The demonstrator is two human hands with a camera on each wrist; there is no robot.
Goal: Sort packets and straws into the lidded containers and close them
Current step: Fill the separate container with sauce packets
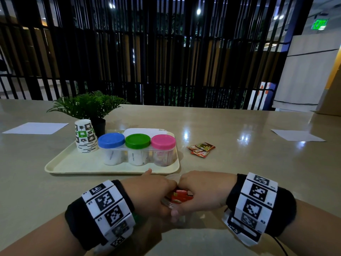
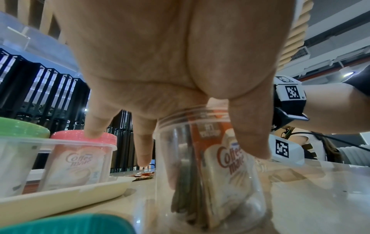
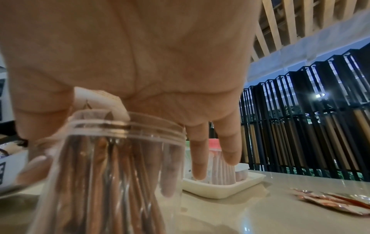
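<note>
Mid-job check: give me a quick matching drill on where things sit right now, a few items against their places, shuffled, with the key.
Items:
1. Pink-lidded container
2. Loose packets
3. Open clear jar
4. Stack of paper cups

Places:
A. Between both hands, near the table edge
B. Bare table, right of the tray
C. Rightmost of three in the tray
D. Tray's far left corner, by the plant

Pairs: 1-C, 2-B, 3-A, 4-D
</note>
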